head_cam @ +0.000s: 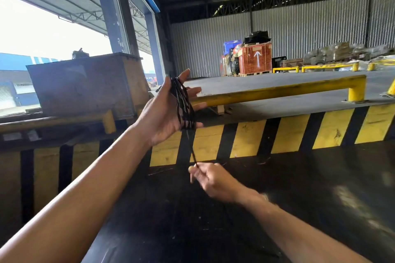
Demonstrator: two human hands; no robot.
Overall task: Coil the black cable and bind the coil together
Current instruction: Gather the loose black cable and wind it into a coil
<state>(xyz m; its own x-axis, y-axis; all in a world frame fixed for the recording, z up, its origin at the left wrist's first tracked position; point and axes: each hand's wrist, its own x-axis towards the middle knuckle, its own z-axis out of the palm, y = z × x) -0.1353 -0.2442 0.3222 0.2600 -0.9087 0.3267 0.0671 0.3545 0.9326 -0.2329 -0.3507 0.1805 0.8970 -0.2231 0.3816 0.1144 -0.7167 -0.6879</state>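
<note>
Several loops of the black cable (184,104) are wound lengthwise around my left hand (164,111), which is raised with its fingers spread and palm facing right. One strand of the cable runs taut from the bottom of the loops down to my right hand (210,179). That hand is lower and nearer to me, with its fingertips pinched on the strand. The cable's free tail continues past my right hand and is hard to follow against the dark surface.
A black worktop (277,198) lies below my hands. Behind it runs a yellow-and-black striped edge (288,132) and a yellow rail (277,90). A rusty metal bin (85,85) stands at the left. Crates (254,57) stand far back.
</note>
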